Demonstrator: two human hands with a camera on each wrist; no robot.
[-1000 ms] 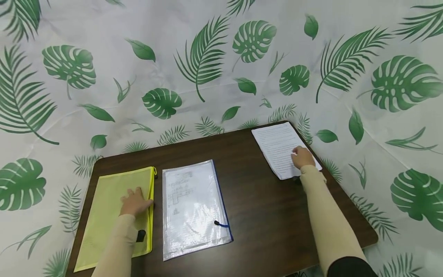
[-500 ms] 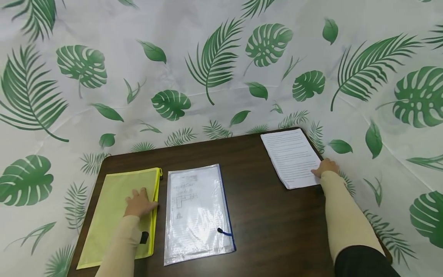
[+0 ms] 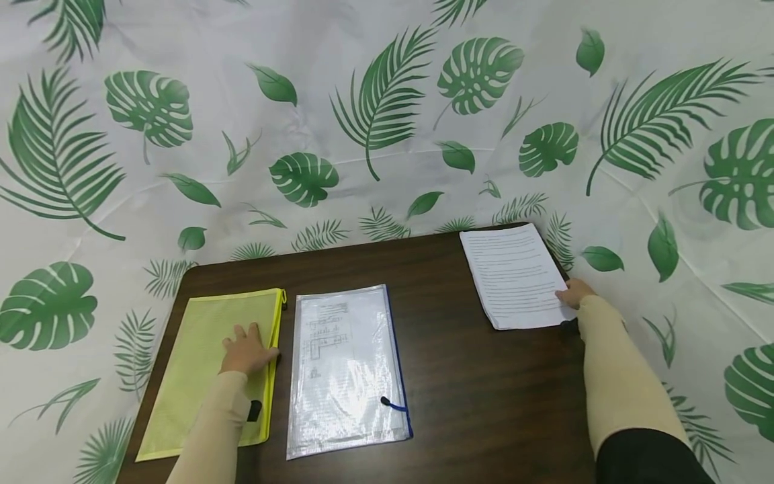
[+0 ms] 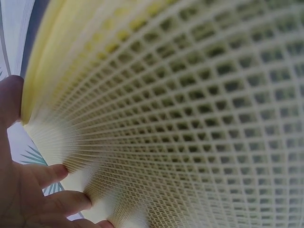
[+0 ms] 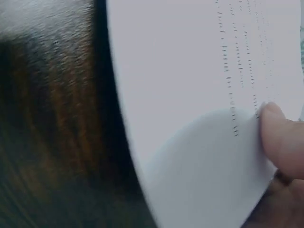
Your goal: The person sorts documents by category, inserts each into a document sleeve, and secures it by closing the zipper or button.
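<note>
A person works with both hands across a dark wooden bench [image 3: 484, 403], the right hand [image 3: 576, 294] pinching a stack of papers [image 3: 514, 275] by its right edge near the lower corner, thumb on top and fingers tucked beneath. The step in hand appears to be taking hold of the stack; the next move would seem to call for a firm pinch that keeps the loose sheets square (nothing visible binds them). The papers are at the bench's far right corner, white, covered in rows of dark lines too small to read, with a slightly wavy left edge and, in the right wrist view, a soft shadow across the blank lower part. The left hand [image 3: 244, 351], well apart from the right, rests flat with fingers spread on a yellow mesh folder [image 3: 181, 390], its thumb out at the zip side. Between that folder and the papers lies a clear folder [image 3: 357, 403] edged in blue, with a cord pull near its lower right side and faint print showing inside. Behind the bench hangs a white cloth [image 3: 242, 121] printed with green leaves.
</note>
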